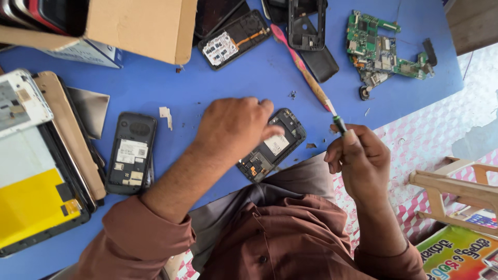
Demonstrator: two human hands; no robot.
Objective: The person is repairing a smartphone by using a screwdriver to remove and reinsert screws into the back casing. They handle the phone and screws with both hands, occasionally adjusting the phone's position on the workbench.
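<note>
Head view: left hand (233, 127) presses flat on an opened black mobile phone body (272, 145) near the blue tabletop's (218, 83) front edge, long axis running lower-left to upper-right. Right hand (358, 158) grips a green-handled screwdriver (340, 124), tip pointing up-left. Brown cardboard box (140, 26) sits top left; green circuit board (381, 49) top right.

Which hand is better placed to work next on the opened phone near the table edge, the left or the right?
Probably the right hand: it grips a small screwdriver just beside the opened phone. The left hand already rests on that phone, apparently steadying it.
</note>
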